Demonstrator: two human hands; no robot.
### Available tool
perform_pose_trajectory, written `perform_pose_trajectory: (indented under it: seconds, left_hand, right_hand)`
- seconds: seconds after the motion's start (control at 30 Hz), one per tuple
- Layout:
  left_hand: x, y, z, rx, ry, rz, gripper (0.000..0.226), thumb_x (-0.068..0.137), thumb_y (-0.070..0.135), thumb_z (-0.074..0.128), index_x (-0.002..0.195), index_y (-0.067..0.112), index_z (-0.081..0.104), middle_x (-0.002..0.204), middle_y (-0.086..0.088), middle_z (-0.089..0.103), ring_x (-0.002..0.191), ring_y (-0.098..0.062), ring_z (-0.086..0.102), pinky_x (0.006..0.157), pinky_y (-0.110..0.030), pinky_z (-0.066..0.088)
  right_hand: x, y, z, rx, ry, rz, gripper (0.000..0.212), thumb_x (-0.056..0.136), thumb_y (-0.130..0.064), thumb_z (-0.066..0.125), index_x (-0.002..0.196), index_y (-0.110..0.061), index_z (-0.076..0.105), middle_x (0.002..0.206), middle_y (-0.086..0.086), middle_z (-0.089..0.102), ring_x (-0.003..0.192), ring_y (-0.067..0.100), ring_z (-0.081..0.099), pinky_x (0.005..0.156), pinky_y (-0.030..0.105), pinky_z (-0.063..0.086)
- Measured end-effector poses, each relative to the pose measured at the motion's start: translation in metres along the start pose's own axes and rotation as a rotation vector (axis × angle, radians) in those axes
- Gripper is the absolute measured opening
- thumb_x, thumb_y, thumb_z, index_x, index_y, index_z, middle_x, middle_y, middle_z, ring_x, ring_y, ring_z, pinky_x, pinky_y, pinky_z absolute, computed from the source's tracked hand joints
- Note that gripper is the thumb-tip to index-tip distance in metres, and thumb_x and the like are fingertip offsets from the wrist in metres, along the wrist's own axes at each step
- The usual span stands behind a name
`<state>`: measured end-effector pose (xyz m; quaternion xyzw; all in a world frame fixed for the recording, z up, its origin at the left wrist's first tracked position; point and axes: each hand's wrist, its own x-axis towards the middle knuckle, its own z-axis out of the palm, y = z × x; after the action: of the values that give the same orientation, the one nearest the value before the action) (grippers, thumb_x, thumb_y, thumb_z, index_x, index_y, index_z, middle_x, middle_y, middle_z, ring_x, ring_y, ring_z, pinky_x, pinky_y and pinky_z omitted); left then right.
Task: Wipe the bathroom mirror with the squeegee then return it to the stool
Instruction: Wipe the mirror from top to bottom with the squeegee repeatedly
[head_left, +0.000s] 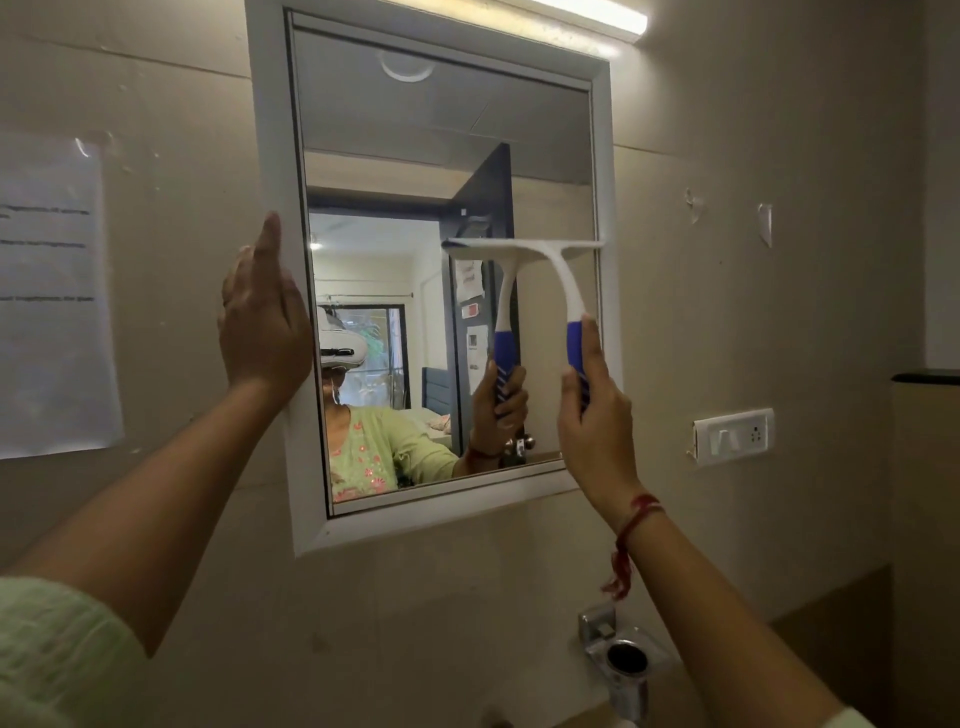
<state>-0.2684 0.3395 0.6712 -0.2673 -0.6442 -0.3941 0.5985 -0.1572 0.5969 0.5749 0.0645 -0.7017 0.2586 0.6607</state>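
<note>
Head: squeegee handle (575, 344) partly behind right hand (597, 421)

A tube light (587, 15) is glowing above the beige wall (727, 312); a paper notice (52, 296) is hanging left, a switch plate (733, 437) sitting right.

Wall sheet (52, 296): a few dark printed lines, too blurred for me to read.
Door notices (469, 278), reflected in the mirror (441, 130): I can make out no words.
Squeegee (530, 252): I find no legible brand.
</note>
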Motion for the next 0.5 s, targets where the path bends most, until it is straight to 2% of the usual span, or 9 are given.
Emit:
perform_pose_trajectory:
  seconds: [0.13, 0.27, 0.4, 0.5]
  left_hand:
    - [0.000, 0.001, 0.000, 0.002, -0.002, -0.013, 0.047, 0.099, 0.024, 0.024, 0.146, 0.025, 0.020, 0.143, -0.012, 0.041, 0.132, -0.034, 0.034, 0.104, -0.050, 0.034]
    - [0.000, 0.001, -0.001, -0.007, -0.007, -0.013, 0.047, 0.098, 0.023, 0.024, 0.146, 0.025, 0.021, 0.143, -0.012, 0.042, 0.132, -0.034, 0.034, 0.105, -0.050, 0.034]
    - [0.000, 0.001, 0.000, -0.007, -0.004, -0.017, 0.047, 0.098, 0.024, 0.024, 0.145, 0.026, 0.021, 0.141, -0.013, 0.043, 0.131, -0.034, 0.035, 0.103, -0.050, 0.035]
    - [0.000, 0.000, 0.000, 0.000, 0.001, -0.022, 0.047, 0.099, 0.025, 0.024, 0.145, 0.028, 0.021, 0.140, -0.013, 0.044, 0.130, -0.034, 0.036, 0.102, -0.049, 0.036]
  right_hand:
    - [-0.033, 0.008, 0.001, -0.007, -0.024, 0.019, 0.053, 0.092, -0.043, 0.028, 0.135, -0.057, 0.000, 0.083, -0.012, 0.043, 0.056, -0.002, 0.045, 0.049, 0.011, 0.038]
    - [-0.077, 0.018, -0.005, -0.010, -0.071, 0.050, 0.054, 0.091, -0.043, 0.030, 0.138, -0.052, 0.004, 0.078, -0.022, 0.041, 0.055, 0.002, 0.048, 0.049, 0.013, 0.039]
    - [-0.061, 0.010, -0.010, 0.031, -0.053, 0.061, 0.053, 0.091, -0.047, 0.029, 0.139, -0.052, 0.007, 0.082, -0.025, 0.037, 0.063, -0.007, 0.050, 0.051, 0.008, 0.042]
    - [-0.048, 0.003, -0.006, 0.040, -0.037, 0.071, 0.054, 0.090, -0.050, 0.027, 0.140, -0.048, 0.007, 0.073, -0.018, 0.041, 0.055, -0.002, 0.048, 0.047, 0.011, 0.041]
